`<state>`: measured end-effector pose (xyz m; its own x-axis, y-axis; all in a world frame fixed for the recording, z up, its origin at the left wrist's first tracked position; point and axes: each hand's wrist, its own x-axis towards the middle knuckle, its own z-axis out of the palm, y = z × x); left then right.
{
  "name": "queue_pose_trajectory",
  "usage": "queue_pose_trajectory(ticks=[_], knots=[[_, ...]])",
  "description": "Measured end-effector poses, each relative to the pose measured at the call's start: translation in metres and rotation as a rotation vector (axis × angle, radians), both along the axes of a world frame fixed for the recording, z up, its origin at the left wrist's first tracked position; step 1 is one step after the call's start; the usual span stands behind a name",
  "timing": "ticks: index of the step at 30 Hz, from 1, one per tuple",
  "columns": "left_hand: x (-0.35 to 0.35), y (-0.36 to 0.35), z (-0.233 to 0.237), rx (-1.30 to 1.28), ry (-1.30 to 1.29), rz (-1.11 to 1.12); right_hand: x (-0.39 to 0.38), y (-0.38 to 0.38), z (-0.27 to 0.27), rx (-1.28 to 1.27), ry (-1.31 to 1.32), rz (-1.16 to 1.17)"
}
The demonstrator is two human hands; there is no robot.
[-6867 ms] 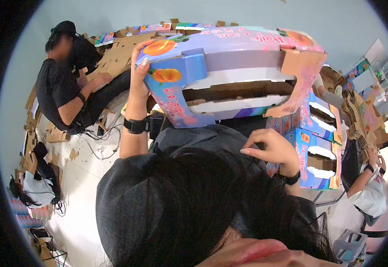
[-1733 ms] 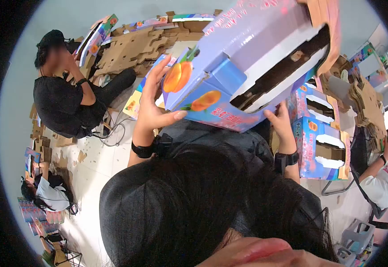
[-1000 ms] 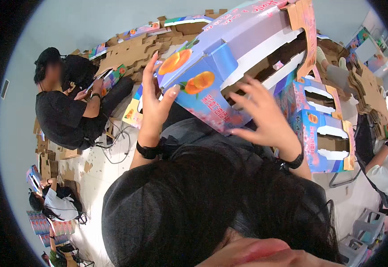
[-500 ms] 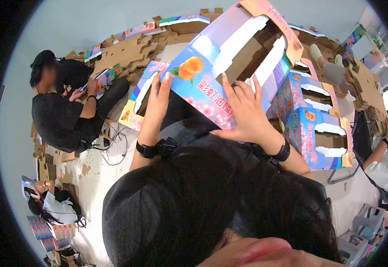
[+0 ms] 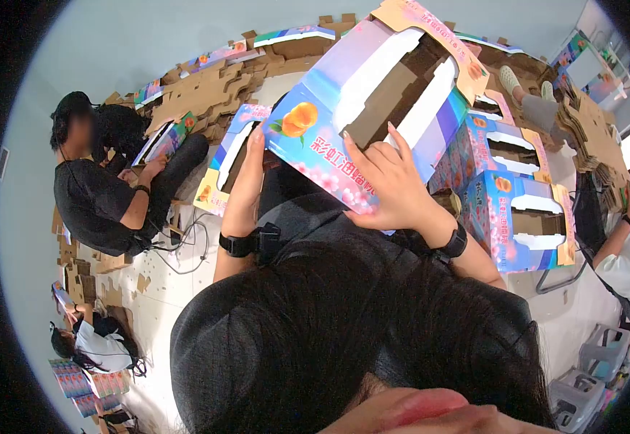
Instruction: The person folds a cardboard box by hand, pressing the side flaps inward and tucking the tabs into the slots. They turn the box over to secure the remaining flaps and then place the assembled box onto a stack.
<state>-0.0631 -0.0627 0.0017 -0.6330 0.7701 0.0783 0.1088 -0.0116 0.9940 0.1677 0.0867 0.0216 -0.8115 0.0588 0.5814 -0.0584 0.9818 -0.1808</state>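
Observation:
A printed cardboard fruit box [image 5: 315,155], blue and pink with orange fruit and blossoms, is tilted in front of me. Its top has a long opening with white flaps on both sides and a brown inside. Against the box's left edge is my left hand [image 5: 246,184], fingers upright and close together, partly hidden. My right hand [image 5: 394,177] grips the near right edge, thumb low by the rim and fingers bent over the printed face, the index finger pointing toward the opening. Another printed box [image 5: 221,163] stands just beyond my left hand.
Several finished boxes [image 5: 521,220] are stacked at the right. Flat brown cardboard [image 5: 199,98] lies along the wall, with more cardboard piles [image 5: 593,137] at right. A seated co-worker [image 5: 101,192] handles a printed piece at left. Grey plastic stools [image 5: 582,394] stand at lower right.
The box in my hands has shifted slightly left and turned a little. My right hand's fingers have moved over its face. The co-worker at left has changed posture slightly.

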Motion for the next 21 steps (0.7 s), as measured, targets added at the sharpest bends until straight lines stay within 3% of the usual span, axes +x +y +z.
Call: queue_pose_trajectory(ticks=[7, 13, 21], knots=[[-0.034, -0.007, -0.006, 0.046, -0.135, 0.111, 0.013, 0.003, 0.005, -0.048, 0.033, -0.005], [-0.032, -0.015, 0.010, 0.052, -0.103, 0.221, 0.027, 0.027, 0.008, -0.019, 0.086, -0.054], [-0.041, -0.017, 0.007, 0.057, -0.029, 0.248, 0.045, 0.112, 0.017, 0.168, 0.181, -0.315]])
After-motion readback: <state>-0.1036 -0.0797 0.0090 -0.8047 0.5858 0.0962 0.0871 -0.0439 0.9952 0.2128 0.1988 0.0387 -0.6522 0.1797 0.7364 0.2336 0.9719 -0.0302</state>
